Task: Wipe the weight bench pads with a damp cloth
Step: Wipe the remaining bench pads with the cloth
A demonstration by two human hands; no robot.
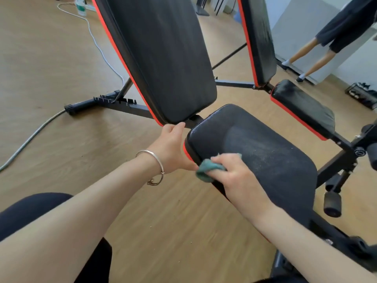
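A black weight bench with red trim fills the middle of the view. Its back pad [163,58] is tilted up, and its seat pad [265,152] lies below it with a dusty, streaked surface. My right hand [234,176] grips a bunched green cloth [206,170] and presses it on the seat pad's near left edge. My left hand [173,146] rests against the seat pad's left side, thumb up by the lower end of the back pad; its fingers are hidden behind the pad's edge.
A mirror [306,37] at the right reflects the bench and a person's legs. The black steel frame [114,103] reaches left across the wooden floor. A white cable [98,43] and a grey hose [30,139] lie on the floor. Foam rollers [332,203] stick out at the right.
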